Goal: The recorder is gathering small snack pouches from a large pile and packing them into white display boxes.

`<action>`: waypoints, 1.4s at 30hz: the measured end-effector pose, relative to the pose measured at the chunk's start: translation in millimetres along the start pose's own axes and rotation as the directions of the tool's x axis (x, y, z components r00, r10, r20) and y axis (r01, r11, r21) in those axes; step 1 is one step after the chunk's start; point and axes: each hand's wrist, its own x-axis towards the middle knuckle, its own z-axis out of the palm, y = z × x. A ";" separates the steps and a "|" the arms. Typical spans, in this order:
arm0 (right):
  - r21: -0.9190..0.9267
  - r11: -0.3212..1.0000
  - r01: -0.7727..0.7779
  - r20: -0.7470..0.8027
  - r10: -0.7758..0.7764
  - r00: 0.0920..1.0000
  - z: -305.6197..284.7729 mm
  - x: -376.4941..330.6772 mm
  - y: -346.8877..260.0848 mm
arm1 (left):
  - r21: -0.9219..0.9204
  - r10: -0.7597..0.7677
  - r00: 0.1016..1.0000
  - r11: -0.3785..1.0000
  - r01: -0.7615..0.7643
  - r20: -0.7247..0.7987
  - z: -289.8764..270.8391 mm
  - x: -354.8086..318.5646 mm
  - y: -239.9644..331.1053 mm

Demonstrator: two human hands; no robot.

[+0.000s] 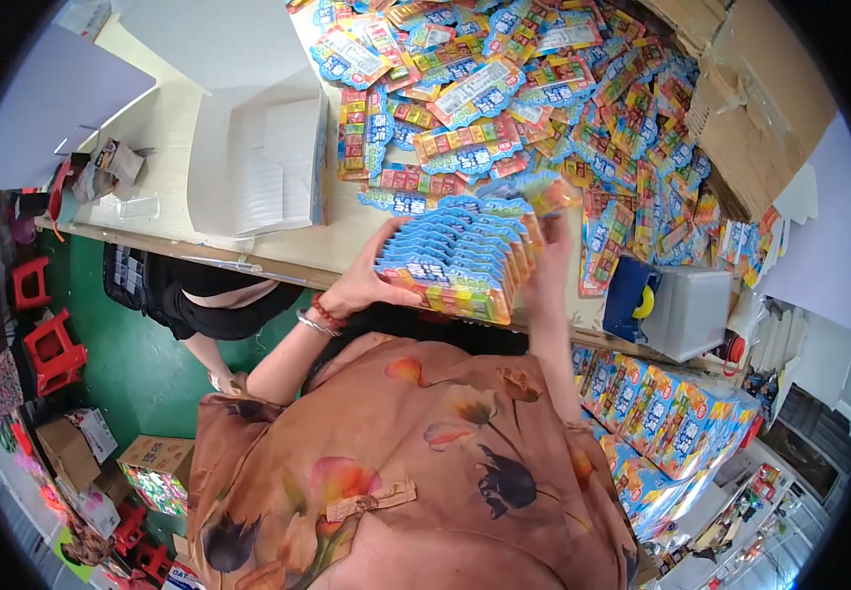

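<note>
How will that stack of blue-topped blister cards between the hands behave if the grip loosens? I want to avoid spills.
The stack of cards is loose, with no band visible, so it would probably fan out or slide apart. The left hand and right hand press its two ends, which suggests squeezing holds it together. The cards look thin and glossy, so likely light and slippery.

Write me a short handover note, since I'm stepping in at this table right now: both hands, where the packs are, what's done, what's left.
Left hand: grips the near end of a stack of blue-topped blister packs, held above the table edge.
Right hand: steadies the far end of the same stack.
Done: one stack gathered and squared between the hands; filled display boxes stand lower right.
Left: a large loose heap of packs covers the table; the open white carton to the left looks empty.
</note>
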 end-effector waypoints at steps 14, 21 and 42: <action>0.265 0.939 -0.221 0.139 0.189 0.972 -12.1 -4.6 89.4 | -0.126 -0.019 0.999 0.992 0.014 -0.041 -11.2 -0.4 -5.9; -0.485 0.873 0.044 0.486 0.227 0.844 32.5 86.1 -1.4 | 0.455 0.048 0.998 0.890 -0.030 -0.028 -30.1 -11.0 11.6; -0.585 0.271 0.764 0.808 0.111 0.579 25.3 43.3 -51.6 | 0.685 0.212 0.966 0.683 -0.255 0.148 -31.2 0.9 -1.0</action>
